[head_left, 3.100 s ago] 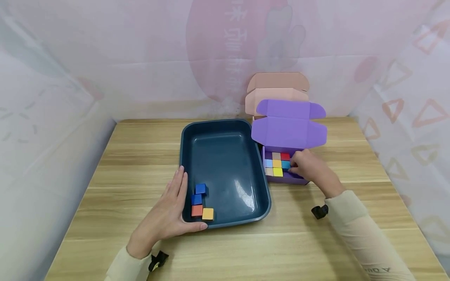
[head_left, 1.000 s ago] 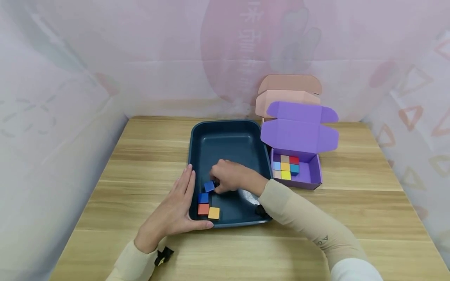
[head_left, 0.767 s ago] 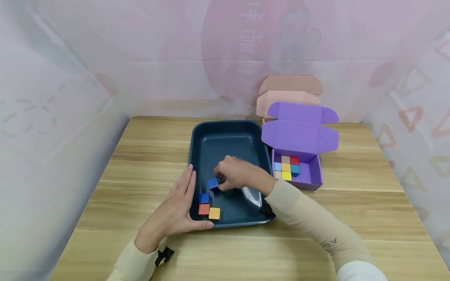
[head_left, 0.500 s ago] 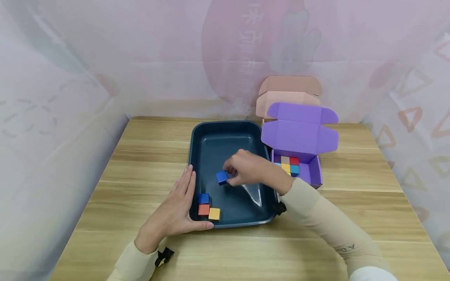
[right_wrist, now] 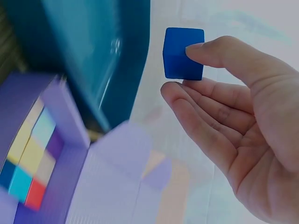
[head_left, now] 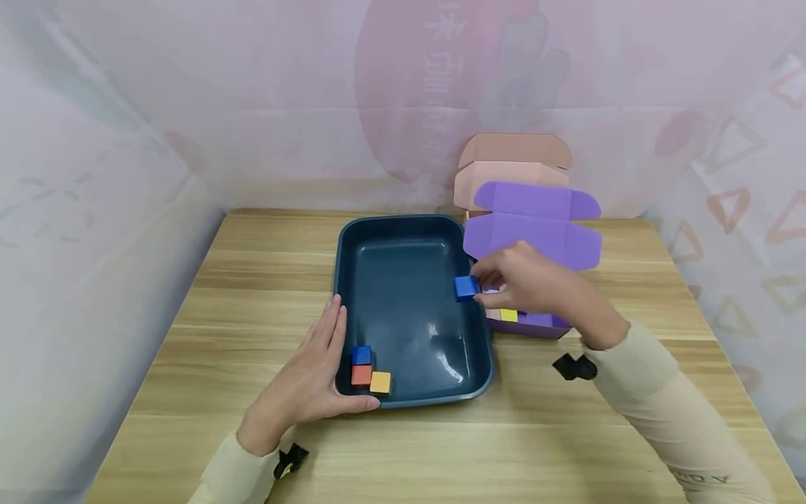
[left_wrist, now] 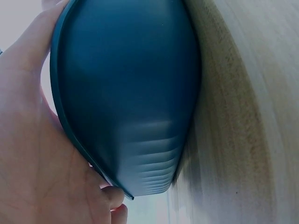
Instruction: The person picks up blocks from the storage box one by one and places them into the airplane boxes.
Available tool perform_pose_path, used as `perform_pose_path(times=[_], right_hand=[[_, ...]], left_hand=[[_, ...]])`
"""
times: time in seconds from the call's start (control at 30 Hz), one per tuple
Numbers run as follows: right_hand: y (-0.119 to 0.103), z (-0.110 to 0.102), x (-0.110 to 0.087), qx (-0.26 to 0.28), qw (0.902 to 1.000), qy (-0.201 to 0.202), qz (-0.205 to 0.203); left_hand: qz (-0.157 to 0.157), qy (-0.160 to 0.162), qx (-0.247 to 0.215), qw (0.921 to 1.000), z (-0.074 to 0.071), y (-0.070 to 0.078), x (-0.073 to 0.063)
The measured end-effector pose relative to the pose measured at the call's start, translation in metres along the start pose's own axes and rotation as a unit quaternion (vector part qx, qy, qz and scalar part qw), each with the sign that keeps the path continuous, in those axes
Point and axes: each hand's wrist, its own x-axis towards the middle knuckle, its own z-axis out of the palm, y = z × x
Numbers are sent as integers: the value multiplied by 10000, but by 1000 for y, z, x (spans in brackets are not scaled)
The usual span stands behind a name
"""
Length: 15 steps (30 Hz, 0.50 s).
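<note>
Over the right rim of the dark teal tray (head_left: pixel 403 294), my right hand (head_left: pixel 529 280) pinches a blue cube (head_left: pixel 466 288) between thumb and fingertips. The right wrist view shows this blue cube (right_wrist: pixel 180 58) with the thumb on its side. My left hand (head_left: pixel 302 378) rests on the tray's near left corner, fingers straight along the left rim and thumb along the front rim. Inside that corner lie another blue cube (head_left: pixel 362 355), an orange-red cube (head_left: pixel 361 375) and a yellow-orange cube (head_left: pixel 380 382). The open purple box (head_left: pixel 532 234) stands right of the tray, partly hidden by my right hand.
In the right wrist view several coloured cubes, among them a red cube (right_wrist: pixel 35 193), sit in the purple box. A peach box lid (head_left: pixel 513 175) stands upright behind it. The wooden table (head_left: pixel 252 280) meets a pale printed cloth wall (head_left: pixel 283 140) at the back.
My right hand reached from the box into the tray and took hold of the upper blue cube. It has since lifted the cube rightward to the tray's right rim. My left hand stays put.
</note>
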Motion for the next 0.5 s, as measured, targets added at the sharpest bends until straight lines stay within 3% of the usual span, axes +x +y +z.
perform_pose_path(times=[0.17,0.5], right_hand=[[22,-5,-26,-125,9992,229,299],[58,1,-59,18,9933,-26,1152]], left_hand=[[-27,-31,-3,10000,0,-1,0],[-60,-55,24,10000,-2,-3,-1]])
